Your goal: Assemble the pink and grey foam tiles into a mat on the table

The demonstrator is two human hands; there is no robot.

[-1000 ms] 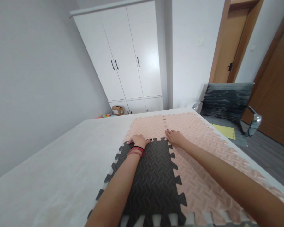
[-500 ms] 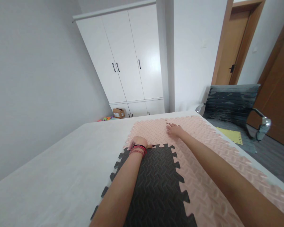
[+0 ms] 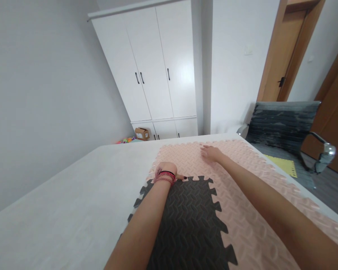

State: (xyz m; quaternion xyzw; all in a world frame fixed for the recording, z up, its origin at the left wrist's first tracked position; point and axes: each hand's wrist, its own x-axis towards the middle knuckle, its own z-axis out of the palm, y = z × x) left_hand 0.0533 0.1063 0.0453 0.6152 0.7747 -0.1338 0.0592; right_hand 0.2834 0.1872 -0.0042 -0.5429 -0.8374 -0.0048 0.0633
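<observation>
A: Quick update, what's changed?

B: R hand (image 3: 210,153), mainly. A sec ago it was right by the far-rt corner of the black tile (image 3: 188,217); now it's beyond that corner, farther out over the pink mat (image 3: 180,154).

A: Holding anything?

B: Nothing visible. Fingers stretched out, slightly apart, palm down. Pressing or just hovering? Can't tell from here.

A: And L hand (image 3: 166,167)?

B: At the black tile's far edge, L part, same spot approx. Wrist bent, thumb out along the edge, dark nail by the teeth. Other fingers hidden behind the hand, so can't say if they're spread, tucked or pinching. Red & black bracelets (image 3: 165,177) on that wrist, just this side of the edge.

A: Where's the tile itself, exactly?

B: Flat, under the L forearm. Pink mat runs past its far edge & down its rt side; white surface (image 3: 59,198) on its L. Near edge showed earlier, now out of view, prob. bc the camera shifted.

A: Meaning for the job?

B: My read: L hand alone minds the tile now, far-rt corner has no hand on it, & R hand's business is w/ the pink beyond. Can't confirm the teeth are seated, far edge or rt.

A: Anything else nearby?

B: Chair (image 3: 281,123) w/ a yellow sheet (image 3: 283,165) on its seat, well off to the tile's rt, past the pink.
</observation>
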